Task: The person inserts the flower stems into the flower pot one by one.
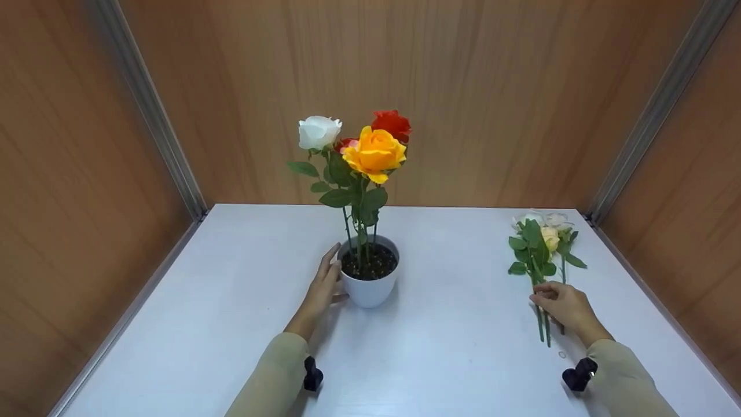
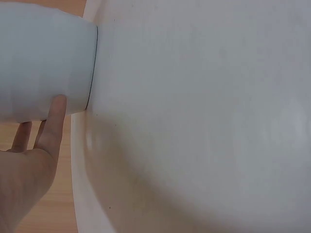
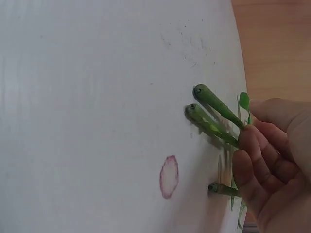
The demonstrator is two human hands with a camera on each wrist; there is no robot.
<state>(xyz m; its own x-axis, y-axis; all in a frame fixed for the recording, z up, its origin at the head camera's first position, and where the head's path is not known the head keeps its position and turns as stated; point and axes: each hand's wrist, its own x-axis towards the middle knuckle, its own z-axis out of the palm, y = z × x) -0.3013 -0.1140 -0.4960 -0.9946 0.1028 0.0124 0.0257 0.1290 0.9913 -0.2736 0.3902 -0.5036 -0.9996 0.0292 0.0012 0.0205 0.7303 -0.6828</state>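
A white flowerpot (image 1: 370, 292) with dark soil stands near the middle of the table. From it rise a white rose (image 1: 318, 132), an orange-yellow rose (image 1: 375, 154) and red roses (image 1: 393, 125). My left hand (image 1: 322, 284) touches the pot's left side, its fingers extended along the wall; in the left wrist view, fingertips rest on the pot (image 2: 43, 63). At the right, my right hand (image 1: 564, 307) pinches a green rose stem (image 1: 538, 321) among the lying roses. Stem ends (image 3: 206, 124) show beside its curled fingers in the right wrist view. Which bloom belongs to the pinched stem I cannot tell.
Pale cream and white blooms, including a yellowish rose (image 1: 550, 238), lie near the table's back right corner. A small reddish ring mark (image 3: 169, 177) is on the white tabletop (image 1: 451, 347). Wooden panels (image 1: 463, 98) enclose the back and both sides.
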